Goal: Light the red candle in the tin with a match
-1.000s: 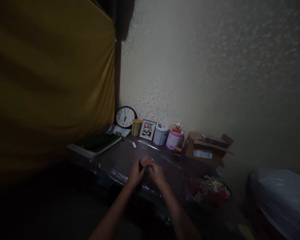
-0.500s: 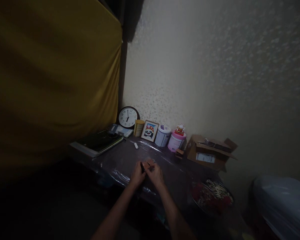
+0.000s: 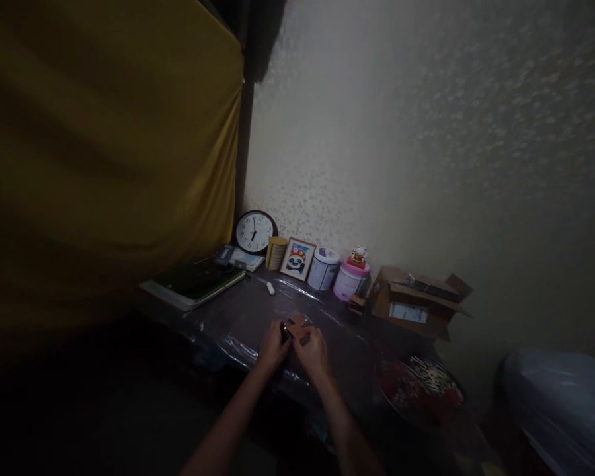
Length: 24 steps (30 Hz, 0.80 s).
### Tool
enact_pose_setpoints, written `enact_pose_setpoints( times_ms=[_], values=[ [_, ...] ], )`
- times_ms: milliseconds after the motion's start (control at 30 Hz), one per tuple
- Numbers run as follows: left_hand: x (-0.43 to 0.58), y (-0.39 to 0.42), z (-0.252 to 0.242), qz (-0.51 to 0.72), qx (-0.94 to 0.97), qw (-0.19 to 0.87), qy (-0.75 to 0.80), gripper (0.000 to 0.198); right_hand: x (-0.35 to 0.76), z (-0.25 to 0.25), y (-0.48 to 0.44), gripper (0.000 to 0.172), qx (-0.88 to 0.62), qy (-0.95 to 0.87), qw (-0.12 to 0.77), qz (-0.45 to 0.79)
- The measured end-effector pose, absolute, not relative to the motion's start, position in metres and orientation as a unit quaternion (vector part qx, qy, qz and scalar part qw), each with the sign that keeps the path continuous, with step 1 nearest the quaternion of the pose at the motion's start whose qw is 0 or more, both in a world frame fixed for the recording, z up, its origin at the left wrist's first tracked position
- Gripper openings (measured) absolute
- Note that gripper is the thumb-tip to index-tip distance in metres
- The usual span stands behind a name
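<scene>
Over the near part of the table [image 3: 238, 311], my left hand [image 3: 272, 345] is closed around a small dark object [image 3: 284, 332] with a shiny spot; its kind is too dim to tell. Close beside it, my right hand [image 3: 314, 354] pinches a flat reddish-brown piece [image 3: 297, 326] with dark slots or marks. The piece lies between both sets of fingertips, and the fingers hide part of it. Past the hands, a small white cylinder [image 3: 270, 288] lies on the tabletop.
Along the wall stand a round clock [image 3: 255, 231], a yellow tin [image 3: 276, 254], a framed panda picture [image 3: 297, 258], a white tub [image 3: 322, 269], a pink tub [image 3: 350, 281] and an opened cardboard box [image 3: 411, 304]. A filled bowl [image 3: 419, 390] sits right; books [image 3: 198, 284] lie left.
My right hand has shifted slightly right and down, away from the left. More of the reddish-brown piece now shows between the hands.
</scene>
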State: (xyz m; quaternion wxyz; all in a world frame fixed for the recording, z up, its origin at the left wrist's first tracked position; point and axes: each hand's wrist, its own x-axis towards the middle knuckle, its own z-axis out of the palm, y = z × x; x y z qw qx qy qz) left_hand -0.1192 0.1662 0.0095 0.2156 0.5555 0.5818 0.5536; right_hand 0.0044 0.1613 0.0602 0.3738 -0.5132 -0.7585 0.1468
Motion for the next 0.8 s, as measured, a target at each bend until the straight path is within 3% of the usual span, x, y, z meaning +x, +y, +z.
enact_pose_setpoints(
  times_ms=[133, 200, 267, 333, 400, 433, 800],
  values=[
    [-0.116, 0.15, 0.023, 0.586, 0.527, 0.231, 0.57, 0.055, 0.043, 0.065, 0.128, 0.024, -0.514, -0.732, 0.396, 0.206],
    [-0.107, 0.131, 0.032, 0.607, 0.508, 0.241, 0.561, 0.052, 0.064, 0.064, 0.106, 0.032, -0.477, -0.702, 0.428, 0.309],
    [-0.089, 0.107, 0.039, 0.615, 0.507, 0.279, 0.536, 0.039, 0.085, 0.061, 0.084, 0.036, -0.451, -0.677, 0.476, 0.334],
    [-0.064, 0.082, 0.044, 0.602, 0.517, 0.365, 0.487, 0.031, 0.103, 0.056, 0.065, 0.033, -0.456, -0.675, 0.498, 0.296],
    [-0.036, 0.062, 0.044, 0.588, 0.427, 0.595, 0.344, 0.033, 0.119, 0.049, 0.05, 0.028, -0.471, -0.685, 0.498, 0.246],
    [-0.023, 0.054, 0.043, 0.581, 0.388, 0.654, 0.292, 0.035, 0.127, 0.045, 0.045, 0.025, -0.475, -0.692, 0.495, 0.224],
    [0.039, 0.032, 0.015, 0.546, 0.285, 0.769, 0.173, 0.027, 0.188, 0.022, 0.012, 0.015, -0.413, -0.759, 0.496, 0.081]
  ],
)
